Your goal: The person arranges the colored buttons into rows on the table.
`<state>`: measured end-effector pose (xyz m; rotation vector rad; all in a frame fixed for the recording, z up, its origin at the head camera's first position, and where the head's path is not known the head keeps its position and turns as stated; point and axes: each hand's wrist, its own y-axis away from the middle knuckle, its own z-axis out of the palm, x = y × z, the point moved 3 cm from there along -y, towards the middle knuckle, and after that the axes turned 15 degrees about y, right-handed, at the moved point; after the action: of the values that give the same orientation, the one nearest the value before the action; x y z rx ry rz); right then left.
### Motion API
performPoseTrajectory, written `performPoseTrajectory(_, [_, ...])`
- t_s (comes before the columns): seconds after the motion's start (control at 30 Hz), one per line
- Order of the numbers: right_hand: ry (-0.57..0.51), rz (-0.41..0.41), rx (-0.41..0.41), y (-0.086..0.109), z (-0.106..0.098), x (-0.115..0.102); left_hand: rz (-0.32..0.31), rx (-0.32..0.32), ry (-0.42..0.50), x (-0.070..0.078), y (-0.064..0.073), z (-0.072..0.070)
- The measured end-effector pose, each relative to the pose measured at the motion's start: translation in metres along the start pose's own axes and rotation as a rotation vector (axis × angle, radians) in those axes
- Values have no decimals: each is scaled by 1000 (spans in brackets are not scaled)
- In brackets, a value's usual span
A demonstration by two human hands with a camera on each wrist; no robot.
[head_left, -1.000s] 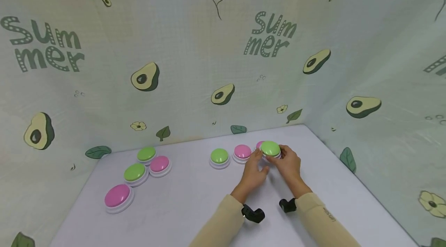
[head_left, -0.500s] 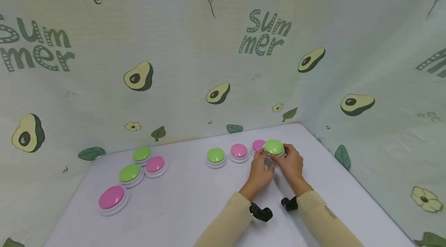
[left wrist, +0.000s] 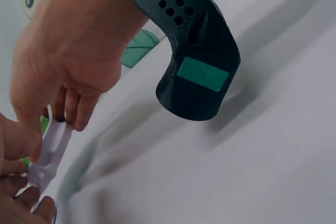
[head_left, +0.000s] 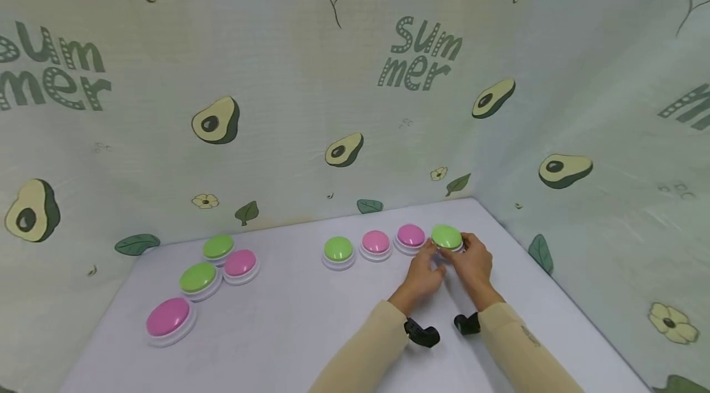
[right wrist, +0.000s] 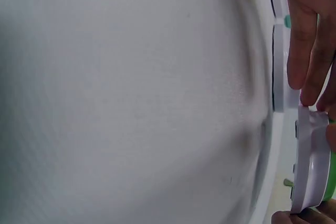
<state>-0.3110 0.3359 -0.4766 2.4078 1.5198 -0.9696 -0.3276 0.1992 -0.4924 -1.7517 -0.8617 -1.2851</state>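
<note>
Both hands hold a green push button (head_left: 446,237) with a round white base at the back right of the table, at the end of a row. My left hand (head_left: 423,276) grips its near left side, and my right hand (head_left: 473,263) its right side. In the right wrist view the white base (right wrist: 311,166) is seen edge-on, small feet on its underside showing, between the left hand's fingers (right wrist: 302,51) above and the right hand's fingertips (right wrist: 310,216) below. The left wrist view shows the right hand (left wrist: 68,66) pinching the base's rim (left wrist: 55,140).
Left of it in the row stand a pink button (head_left: 411,235), another pink button (head_left: 375,242) and a green button (head_left: 338,249). Several more green and pink buttons (head_left: 168,317) sit at the table's left. A printed cloth (head_left: 277,72) hangs behind and to the right.
Both hands have moved right with the green button, which overlapped the nearest pink button and now stands beside it. The head view has turned slightly right.
</note>
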Motion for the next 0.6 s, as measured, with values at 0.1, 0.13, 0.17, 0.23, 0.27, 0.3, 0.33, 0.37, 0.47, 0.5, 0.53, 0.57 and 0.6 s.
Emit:
performPoseTrajectory(0.1, [14, 12, -22, -2, 2, 2, -38, -12, 1, -3, -3, 1])
performPoseTrajectory(0.13, [19, 15, -28, -2, 3, 3, -54, -14, 2, -4, -3, 2])
performPoseTrajectory(0.17, [23, 17, -34, -2, 3, 5, -72, -13, 17, -6, -4, 3])
performPoseTrajectory(0.23, [30, 26, -45, -2, 5, 6, -106, -7, 58, -10, -4, 4])
performPoseTrajectory(0.27, [33, 31, -49, -2, 5, 6, -120, -7, 74, -12, -4, 5])
performPoseTrajectory(0.3, [37, 36, -55, -2, 6, 7, -131, -6, 92, -13, -4, 5])
performPoseTrajectory(0.33, [39, 39, -57, -3, 6, 7, -139, -6, 108, -14, -5, 5])
performPoseTrajectory(0.37, [42, 44, -61, -4, 6, 7, -145, -7, 123, -15, -5, 5])
performPoseTrajectory(0.47, [52, 47, -67, -7, 7, 5, -156, -13, 133, -13, -6, 4])
performPoseTrajectory(0.5, [52, 47, -68, -9, 7, 4, -162, -13, 138, -13, -7, 4])
performPoseTrajectory(0.53, [52, 47, -68, -9, 7, 4, -172, -15, 140, -13, -7, 4])
performPoseTrajectory(0.57, [53, 48, -70, -10, 7, 4, -182, -17, 140, -13, -7, 4])
performPoseTrajectory(0.6, [55, 49, -72, -10, 8, 4, -189, -17, 142, -13, -7, 4])
